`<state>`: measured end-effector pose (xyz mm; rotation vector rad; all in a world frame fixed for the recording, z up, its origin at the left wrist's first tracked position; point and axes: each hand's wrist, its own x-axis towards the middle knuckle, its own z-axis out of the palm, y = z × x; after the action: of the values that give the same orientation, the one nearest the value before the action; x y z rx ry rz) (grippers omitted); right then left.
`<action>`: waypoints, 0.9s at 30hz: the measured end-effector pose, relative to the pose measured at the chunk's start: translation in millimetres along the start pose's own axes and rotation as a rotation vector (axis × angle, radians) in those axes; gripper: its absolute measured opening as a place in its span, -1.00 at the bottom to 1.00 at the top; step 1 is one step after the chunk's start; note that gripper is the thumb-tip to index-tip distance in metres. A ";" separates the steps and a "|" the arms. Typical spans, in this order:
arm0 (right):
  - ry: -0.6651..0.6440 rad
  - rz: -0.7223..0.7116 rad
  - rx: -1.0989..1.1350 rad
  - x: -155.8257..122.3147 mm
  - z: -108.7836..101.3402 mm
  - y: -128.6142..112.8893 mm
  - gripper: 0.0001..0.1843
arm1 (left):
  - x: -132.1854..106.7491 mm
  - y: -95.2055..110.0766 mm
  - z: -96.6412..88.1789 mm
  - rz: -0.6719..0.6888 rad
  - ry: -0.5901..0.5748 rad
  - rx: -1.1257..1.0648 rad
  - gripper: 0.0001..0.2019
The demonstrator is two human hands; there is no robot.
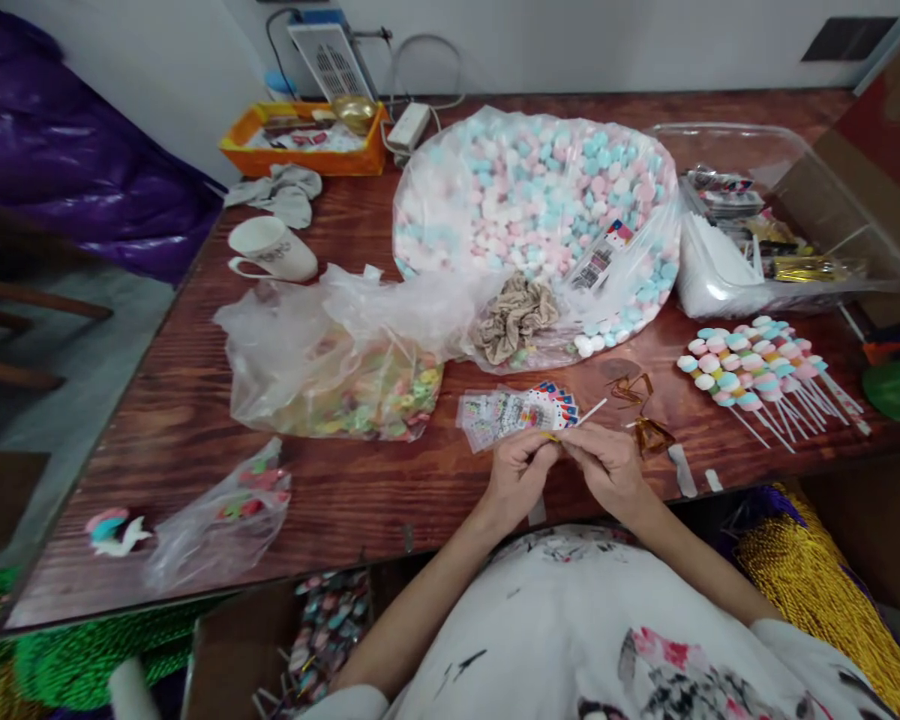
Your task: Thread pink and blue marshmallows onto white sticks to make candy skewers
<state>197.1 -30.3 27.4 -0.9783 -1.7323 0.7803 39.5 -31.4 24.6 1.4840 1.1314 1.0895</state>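
My left hand (521, 475) and my right hand (611, 468) meet at the fingertips near the table's front edge. Between the left thumb and fingers a small yellow piece (551, 437) shows; most of it is hidden. A thin white stick (592, 411) slants up beyond the fingers of my right hand, its lower end covered by them. Just past the hands lies a fan of printed clear packets (521, 415). To the right are gold twist ties (630, 388) and a brown-gold bundle (651, 436). Marshmallow skewers (750, 365) with white sticks lie in a group further right.
Behind sits a big bag of pastel marshmallows (555, 190), with a scrunchie (514, 318) in front. A bag of gummy candies (390, 400) and a mug (274, 250) are left. A clear bin (720, 290) stands right. An orange tray (307, 160) is at the back.
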 end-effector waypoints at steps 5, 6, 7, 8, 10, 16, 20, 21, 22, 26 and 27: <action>0.002 -0.008 -0.049 1.7 3.5 2.2 -0.58 | -2.3 0.6 -4.3 -0.003 -0.029 -0.028 -0.75; -0.009 0.005 -0.065 2.0 3.1 1.2 -0.55 | -2.7 -0.2 -5.6 -0.019 -0.037 -0.039 -0.74; -0.024 0.020 -0.084 2.3 2.6 -0.1 -0.51 | -3.0 -1.4 -6.8 -0.043 -0.044 -0.060 -0.74; -0.043 0.029 -0.104 2.4 2.2 -1.5 -0.46 | -3.2 -2.8 -7.6 -0.074 -0.048 -0.092 -0.76; -0.082 0.024 -0.133 2.0 2.3 -4.0 -0.41 | -3.2 -5.8 -8.0 -0.153 -0.034 -0.186 -0.81; 0.036 -0.021 -0.045 -11.6 6.7 -1.3 -0.45 | -3.1 -7.6 -4.6 -0.238 0.057 -0.267 -0.84; 0.085 0.156 0.008 -21.6 3.6 1.6 -0.80 | -3.6 -5.2 -4.2 -0.172 0.076 -0.199 -0.82; 0.063 0.185 0.009 -22.1 2.8 1.5 -0.91 | -3.4 -4.6 -3.8 -0.144 0.074 -0.176 -0.81; 0.033 0.204 0.017 -21.8 2.3 1.1 -1.00 | -3.2 -3.9 -3.1 -0.108 0.075 -0.148 -0.81; 0.006 0.248 0.076 -16.7 2.6 -0.1 -0.88 | -3.0 -0.5 0.5 0.100 0.062 0.003 -0.88; 0.010 0.249 0.071 -15.4 2.6 -0.2 -0.87 | -3.4 0.3 1.1 0.157 0.053 0.048 -0.90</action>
<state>197.9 -44.1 20.1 -1.1611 -1.5807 0.9876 40.0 -34.9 24.3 1.6112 1.0991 1.2225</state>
